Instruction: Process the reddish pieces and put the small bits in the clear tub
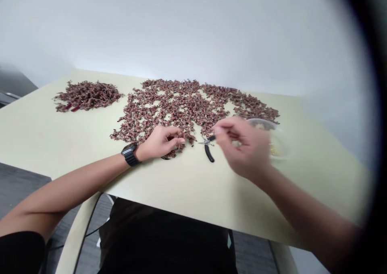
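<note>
Brown pieces (178, 104) at our twelve o'clock
Pliers (208, 153) lie between our left hand (161, 142) and blurred right hand (246, 147); we cannot tell whether either grip is closed.

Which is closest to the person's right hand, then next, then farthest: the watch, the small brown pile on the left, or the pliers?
From the right hand, in the head view:
1. Pliers: just left of it.
2. Watch: farther left, being worn.
3. Small brown pile: farthest left, toward the back.
</note>
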Demonstrator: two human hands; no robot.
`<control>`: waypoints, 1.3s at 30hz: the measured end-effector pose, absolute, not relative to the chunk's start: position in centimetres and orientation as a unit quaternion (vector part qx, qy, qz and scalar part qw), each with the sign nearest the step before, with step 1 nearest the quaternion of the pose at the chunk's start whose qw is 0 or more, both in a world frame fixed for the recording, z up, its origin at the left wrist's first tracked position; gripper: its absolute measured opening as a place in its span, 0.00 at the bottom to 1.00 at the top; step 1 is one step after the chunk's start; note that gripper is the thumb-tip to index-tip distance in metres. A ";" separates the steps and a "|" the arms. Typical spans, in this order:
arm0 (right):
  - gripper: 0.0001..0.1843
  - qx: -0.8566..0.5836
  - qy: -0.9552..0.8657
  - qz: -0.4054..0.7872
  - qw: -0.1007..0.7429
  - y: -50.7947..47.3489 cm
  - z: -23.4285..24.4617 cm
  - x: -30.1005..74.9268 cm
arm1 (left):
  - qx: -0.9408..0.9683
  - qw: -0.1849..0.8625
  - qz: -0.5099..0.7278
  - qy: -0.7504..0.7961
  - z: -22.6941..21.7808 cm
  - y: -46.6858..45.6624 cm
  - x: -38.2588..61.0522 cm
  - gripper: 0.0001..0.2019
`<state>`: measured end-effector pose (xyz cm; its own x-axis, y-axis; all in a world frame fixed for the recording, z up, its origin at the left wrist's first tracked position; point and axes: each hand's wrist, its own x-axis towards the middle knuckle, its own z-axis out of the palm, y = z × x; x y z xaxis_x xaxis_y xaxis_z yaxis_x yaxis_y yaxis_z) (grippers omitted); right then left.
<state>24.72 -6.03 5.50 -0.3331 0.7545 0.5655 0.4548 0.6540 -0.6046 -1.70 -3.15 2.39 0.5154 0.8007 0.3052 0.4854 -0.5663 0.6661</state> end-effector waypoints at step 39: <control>0.15 -0.380 -0.511 0.688 0.348 -6.3 0.6 20.4 | 0.929 -0.126 0.232 0.259 0.1 -3.7 -1.3 0.09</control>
<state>20.37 -6.34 0.63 -0.4686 0.8673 -0.1679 -0.0899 -0.2359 -0.9676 -1.26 -3.70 0.14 0.7583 0.4230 0.4961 0.5401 -0.8338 -0.1146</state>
